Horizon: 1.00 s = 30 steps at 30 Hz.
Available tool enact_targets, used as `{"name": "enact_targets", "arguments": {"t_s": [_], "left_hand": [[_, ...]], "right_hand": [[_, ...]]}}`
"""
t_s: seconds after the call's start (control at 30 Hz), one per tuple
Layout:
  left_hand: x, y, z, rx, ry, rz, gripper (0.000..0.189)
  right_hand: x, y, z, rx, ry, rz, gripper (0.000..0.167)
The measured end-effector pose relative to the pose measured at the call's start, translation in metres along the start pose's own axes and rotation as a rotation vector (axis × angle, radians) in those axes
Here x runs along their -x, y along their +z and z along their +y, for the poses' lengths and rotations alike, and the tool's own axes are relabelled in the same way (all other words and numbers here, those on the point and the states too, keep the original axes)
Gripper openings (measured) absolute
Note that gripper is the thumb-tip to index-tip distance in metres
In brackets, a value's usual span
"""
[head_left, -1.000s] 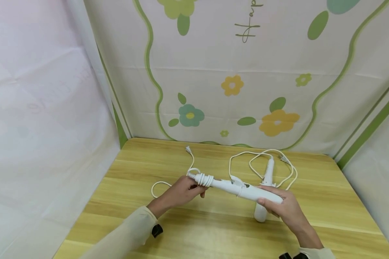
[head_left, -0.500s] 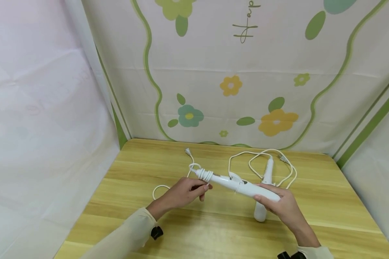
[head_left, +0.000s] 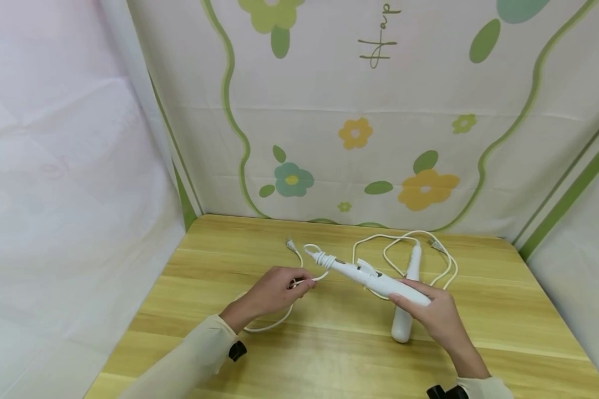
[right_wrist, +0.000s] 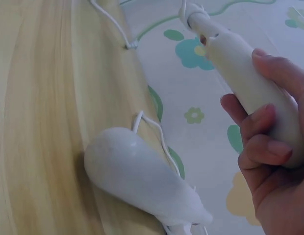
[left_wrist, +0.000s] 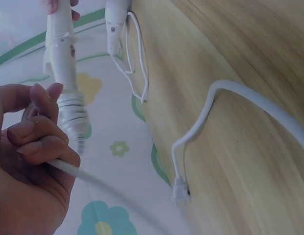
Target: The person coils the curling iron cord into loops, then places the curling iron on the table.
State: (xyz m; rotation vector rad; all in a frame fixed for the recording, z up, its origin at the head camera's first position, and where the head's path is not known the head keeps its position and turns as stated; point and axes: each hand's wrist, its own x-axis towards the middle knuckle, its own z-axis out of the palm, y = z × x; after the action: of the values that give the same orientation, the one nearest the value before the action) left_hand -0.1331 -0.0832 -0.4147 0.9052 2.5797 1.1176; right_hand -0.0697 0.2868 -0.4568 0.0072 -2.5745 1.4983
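My right hand (head_left: 441, 318) grips the thick end of a white curling iron (head_left: 386, 287), held tilted above the table. Several turns of its white cord (head_left: 325, 260) are wound round the thin end. With curled fingers, my left hand (left_wrist: 34, 156) holds a loose stretch of that cord, to the left of the coils; the thumb and fingertips meet around it in the left wrist view. A second white curling iron (right_wrist: 137, 176) lies on the table just beyond and below my right hand. The held iron partly covers it in the head view.
The held iron's plug (head_left: 291, 245) lies towards the back of the wooden table (head_left: 329, 360). The second iron's looped cord (head_left: 454, 266) and plug (head_left: 436, 245) lie at the back right. Floral fabric (head_left: 289, 111) hangs behind the table.
My left hand has moved slightly left and away from the coils, drawing a length of cord out with it. Fewer turns appear wound on the iron. My right hand keeps its grip.
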Motion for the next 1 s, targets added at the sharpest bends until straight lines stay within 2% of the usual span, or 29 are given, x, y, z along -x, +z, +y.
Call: {"name": "enact_targets", "arguments": {"t_s": [0.1, 0.27, 0.43, 0.57, 0.73, 0.9, 1.0], "left_hand": [[0.001, -0.002, 0.001, -0.043, 0.012, 0.024, 0.023], [-0.002, -0.008, 0.000, -0.094, 0.079, 0.077, 0.023], [-0.004, -0.012, -0.003, -0.138, 0.139, 0.105, 0.023], [-0.004, -0.012, -0.002, -0.132, 0.175, 0.114, 0.023], [-0.003, -0.014, -0.004, -0.007, 0.177, 0.046, 0.023], [-0.005, -0.020, -0.004, 0.208, 0.127, -0.076, 0.023], [-0.006, -0.024, -0.006, 0.287, 0.111, -0.132, 0.022]], "right_hand": [[0.001, 0.003, 0.003, 0.051, -0.003, 0.003, 0.041], [0.005, 0.004, 0.005, 0.092, -0.030, -0.033, 0.039], [0.008, 0.006, 0.004, 0.037, -0.102, -0.093, 0.037], [0.009, 0.004, 0.007, -0.053, -0.152, -0.192, 0.035], [0.010, 0.001, 0.012, -0.107, -0.226, -0.267, 0.035], [0.012, -0.003, 0.015, -0.139, -0.308, -0.276, 0.039], [0.012, -0.005, 0.014, -0.157, -0.326, -0.277, 0.041]]}}
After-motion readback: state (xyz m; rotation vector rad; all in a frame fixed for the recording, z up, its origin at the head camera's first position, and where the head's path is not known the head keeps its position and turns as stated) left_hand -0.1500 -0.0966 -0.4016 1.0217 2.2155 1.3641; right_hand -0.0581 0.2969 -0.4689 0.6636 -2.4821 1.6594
